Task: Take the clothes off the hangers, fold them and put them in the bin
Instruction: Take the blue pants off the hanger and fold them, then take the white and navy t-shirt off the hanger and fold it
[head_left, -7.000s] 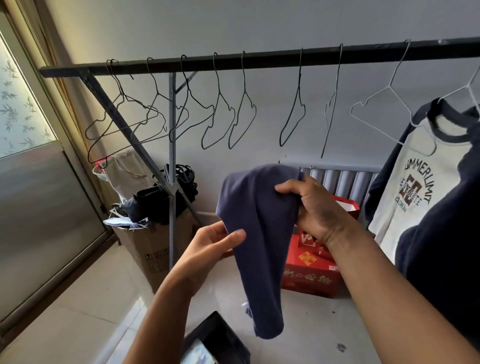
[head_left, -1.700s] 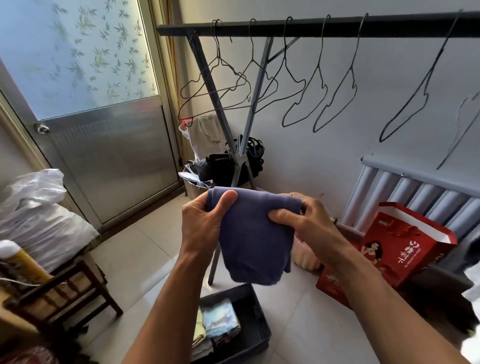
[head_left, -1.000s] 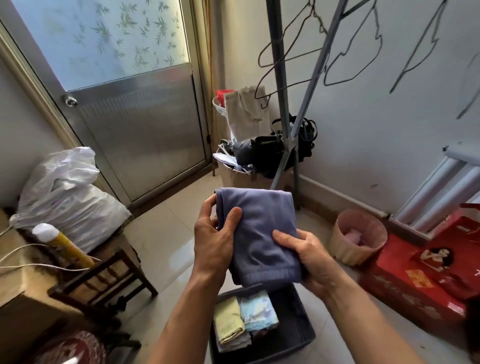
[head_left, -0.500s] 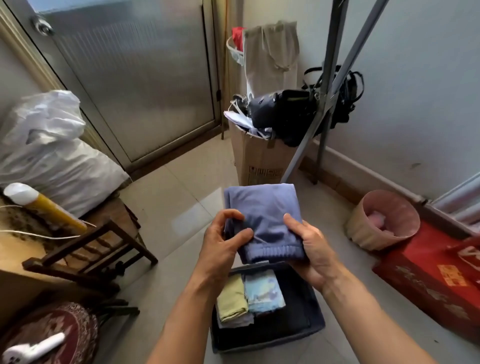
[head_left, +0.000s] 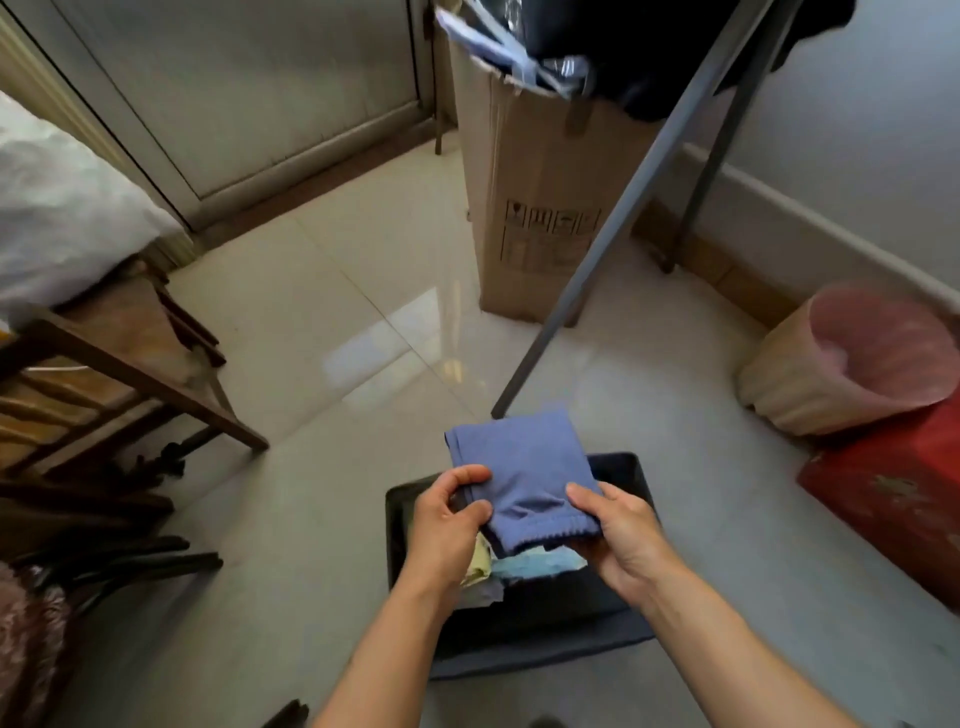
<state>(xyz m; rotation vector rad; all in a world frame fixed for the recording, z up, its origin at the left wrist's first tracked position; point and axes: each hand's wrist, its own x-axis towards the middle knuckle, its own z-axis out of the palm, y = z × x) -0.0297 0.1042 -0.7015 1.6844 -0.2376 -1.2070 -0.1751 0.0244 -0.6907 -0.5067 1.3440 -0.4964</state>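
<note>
Blue garment: folded into a compact rectangle, gathered hem turned toward the camera; held flat above the dark bin, its far edge reaching past the bin's far rim.
Left hand: closed on the garment's left edge, thumb laid on top, fingers curled beneath.
Right hand: closed on the near right corner, thumb pressed on the upper face, fingers hidden under the cloth.
Bin: set on the tiled floor directly below the hands; inside it a folded yellow piece and a light blue piece are seen side by side, partly covered by the held garment.
Rack leg: a grey bar slanted down to the floor just beyond the garment.
Cardboard box: stood upright behind the rack leg, dark items piled at its top.
Pink-lined wastebasket: placed at the right, against a red box.
Wooden chair: seen at the left edge.
</note>
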